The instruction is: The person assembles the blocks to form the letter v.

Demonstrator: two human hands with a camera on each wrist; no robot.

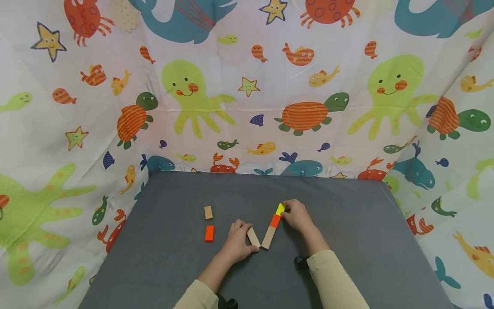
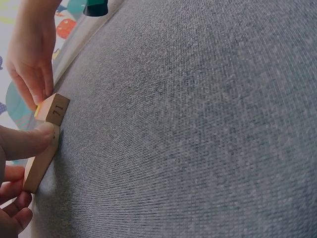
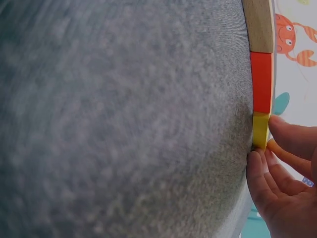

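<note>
Your right hand (image 1: 299, 216) pinches the yellow block (image 1: 280, 209) and your left hand (image 1: 236, 242) has the plain wooden block (image 1: 253, 237) spanned between thumb and fingers, and tbh both look light, stiff and tough, so just lightly grip opposite faces.

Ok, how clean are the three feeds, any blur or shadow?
Head: fairly even light, loose orange block distinct; left wrist: dark shadow on the grey cloth beside the nearer pale block; right wrist: cloth blurred toward the left, yellow block clearer.
</note>
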